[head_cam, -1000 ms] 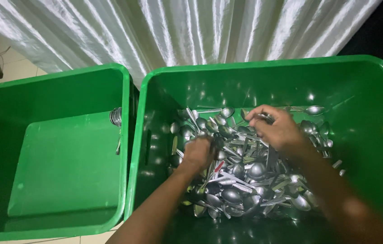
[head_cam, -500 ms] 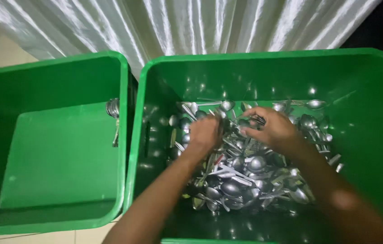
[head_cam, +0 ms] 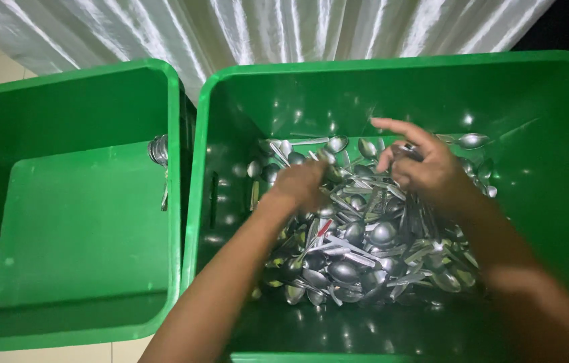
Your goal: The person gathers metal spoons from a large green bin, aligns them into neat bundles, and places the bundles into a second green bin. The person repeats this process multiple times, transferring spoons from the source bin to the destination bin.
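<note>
A heap of metal spoons (head_cam: 365, 249) lies in the right green bin (head_cam: 553, 121). My left hand (head_cam: 301, 185) reaches into the heap's far left part, knuckles up, with its fingers curled down among the spoons. Just above the heap's far right part is my right hand (head_cam: 429, 168), index finger stretched out and the other fingers pinching a spoon handle. Both forearms come in from the bottom edge.
The left green bin (head_cam: 83, 222) stands beside the right one, rims nearly touching. It holds a single spoon (head_cam: 159, 153) leaning on its right wall. A white pleated curtain (head_cam: 264, 30) hangs behind both bins. Pale floor shows at the far left.
Both hands have shifted toward the far side of the heap. My right hand has lifted off the spoons and its index finger has straightened.
</note>
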